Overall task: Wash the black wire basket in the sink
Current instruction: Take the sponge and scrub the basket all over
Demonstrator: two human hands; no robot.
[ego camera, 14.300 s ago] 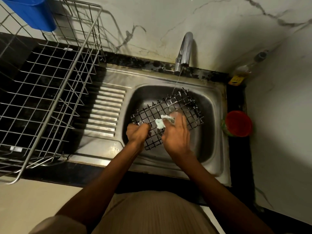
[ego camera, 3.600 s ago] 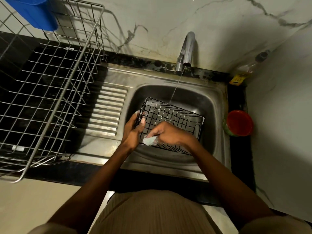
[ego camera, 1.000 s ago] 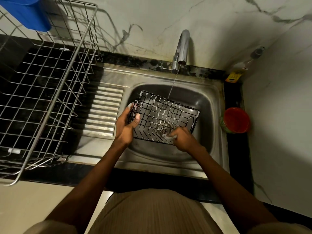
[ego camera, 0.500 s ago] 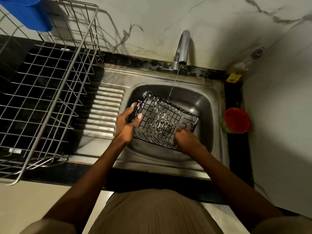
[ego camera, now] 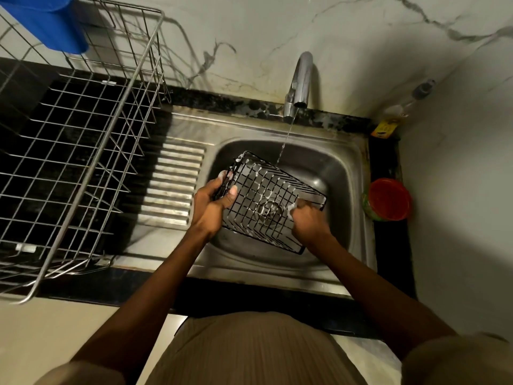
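Steel bench-top sink (ego camera: 352, 162), its basin under a thin stream from the tap (ego camera: 301, 79), holds the whole operation. To its left on the bench stands the large silver drying rack (ego camera: 83, 140), with a blue container (ego camera: 52, 26) at its far corner; it holds no washed item that I can see. In the basin, tilted and lifted off the floor of the sink, is the black wire basket (ego camera: 263, 201), the object of the task. White foam clings to its near-left corner and to several wires across the grid, so I judge the soaping stage well advanced. The stream falls just behind the basket's far rim, so most of the foam is not yet rinsed. My left hand (ego camera: 211, 204) grips the basket's left edge, fingers (ego camera: 231, 191) curled round the wires. My right hand (ego camera: 308, 223) is clenched round a small pale scrubbing pad (ego camera: 294, 205), pressed against the basket's right side. A red-lidded jar (ego camera: 388, 198) sits on the ledge to the right, a bottle (ego camera: 399, 112) in the corner behind it. Left to do, as I judge it: finish scrubbing this side, rinse off all the foam, then set the basket to drain.
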